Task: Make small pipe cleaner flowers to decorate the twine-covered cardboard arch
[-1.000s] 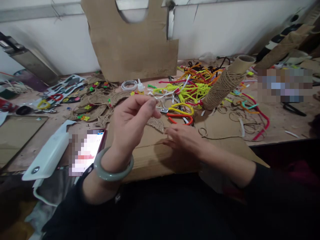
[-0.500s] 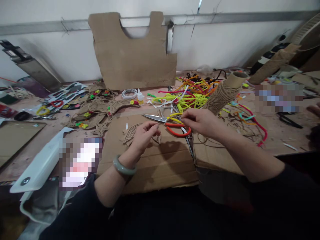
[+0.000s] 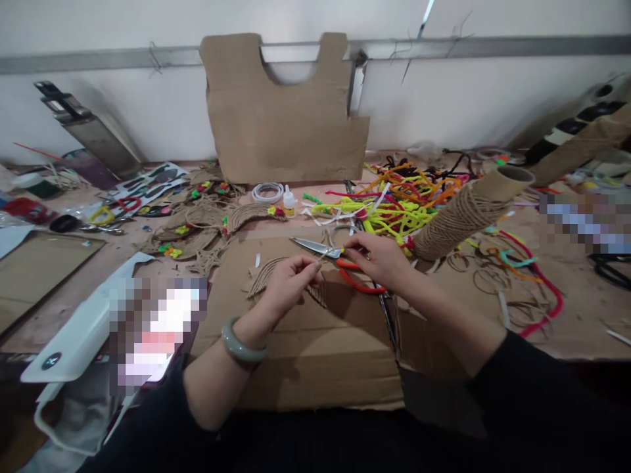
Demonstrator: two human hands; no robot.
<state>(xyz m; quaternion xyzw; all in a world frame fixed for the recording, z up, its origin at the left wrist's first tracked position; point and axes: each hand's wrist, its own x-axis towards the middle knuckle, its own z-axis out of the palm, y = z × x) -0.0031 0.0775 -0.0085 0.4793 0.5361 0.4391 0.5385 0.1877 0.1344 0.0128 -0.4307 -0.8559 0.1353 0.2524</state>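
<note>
My left hand (image 3: 288,282), with a jade bangle (image 3: 241,341) on the wrist, is pinched shut on a thin strand of jute twine above a flat twine-covered piece (image 3: 276,276). That piece lies on a cardboard sheet (image 3: 315,335). My right hand (image 3: 379,259) is closed on the handles of red-handled scissors (image 3: 328,251). Their blades point left and the tips lie just beyond my left fingertips.
A twine spool (image 3: 468,210) lies tilted at the right next to a heap of coloured pipe cleaners (image 3: 394,197). A cut cardboard shape (image 3: 286,112) leans on the wall. A glue bottle (image 3: 289,202), twine ornaments (image 3: 202,217), a white device (image 3: 83,322) and a phone sit at the left.
My left hand came down from in front of me to the twine piece on the cardboard. My right hand moved up to the scissors and closed on their handles.
</note>
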